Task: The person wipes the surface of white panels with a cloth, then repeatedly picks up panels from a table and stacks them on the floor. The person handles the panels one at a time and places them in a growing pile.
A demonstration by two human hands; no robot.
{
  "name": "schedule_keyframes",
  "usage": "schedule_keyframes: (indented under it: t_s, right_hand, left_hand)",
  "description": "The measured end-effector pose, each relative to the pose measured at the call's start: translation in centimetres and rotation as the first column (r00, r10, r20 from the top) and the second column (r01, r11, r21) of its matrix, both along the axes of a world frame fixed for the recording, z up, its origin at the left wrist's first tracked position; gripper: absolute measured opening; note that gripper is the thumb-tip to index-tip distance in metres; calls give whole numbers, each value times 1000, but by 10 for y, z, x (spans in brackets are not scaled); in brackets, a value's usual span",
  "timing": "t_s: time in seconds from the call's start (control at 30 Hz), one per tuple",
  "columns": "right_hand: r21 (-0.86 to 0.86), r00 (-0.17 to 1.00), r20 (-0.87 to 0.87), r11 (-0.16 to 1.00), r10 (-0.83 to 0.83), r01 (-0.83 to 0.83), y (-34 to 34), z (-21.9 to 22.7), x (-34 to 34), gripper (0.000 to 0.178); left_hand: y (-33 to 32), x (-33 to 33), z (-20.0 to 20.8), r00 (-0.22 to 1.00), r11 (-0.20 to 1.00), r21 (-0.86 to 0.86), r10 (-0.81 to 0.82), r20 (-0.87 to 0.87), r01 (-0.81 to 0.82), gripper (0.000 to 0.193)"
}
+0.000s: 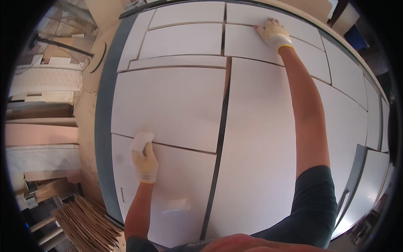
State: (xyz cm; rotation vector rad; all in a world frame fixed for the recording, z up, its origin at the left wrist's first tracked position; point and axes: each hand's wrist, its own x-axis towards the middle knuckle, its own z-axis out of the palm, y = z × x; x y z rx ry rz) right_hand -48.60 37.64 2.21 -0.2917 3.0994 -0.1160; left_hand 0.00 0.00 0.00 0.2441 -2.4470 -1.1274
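Head view: I'm wiping a white panel [168, 101] with a cloth [141, 140] clenched in my left hand [145, 163] (right hand [273, 32] flat, unclenched, bracing); next stroke probably needs steady pressure.

We see the white panels [260, 138] lying flat across the worktop [103, 126], so a hand can pass freely above them; only a small white scrap [176, 206] lies near us, and stacked boards [42, 138] crowd the left side.
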Motion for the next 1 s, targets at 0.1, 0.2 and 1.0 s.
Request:
schedule_keyframes:
  t_s: [0.1, 0.2, 1.0]
  right_hand:
    - [-110, 975, -35, 969, 219, -221, -61, 20, 66, 58]
    - [-187, 786, -315, 777, 532, -601, -124, 32, 179, 44]
    - [-715, 783, -377, 382, 494, -586, -121, 51, 408, 22]
  left_hand:
    - [18, 2, 12, 992, 988, -108, 107, -65, -113, 15]
    - [7, 9, 12, 991, 988, -128, 71, -118, -86, 14]
    - [25, 37, 8, 990, -206, 969, -77, 122, -135, 39]
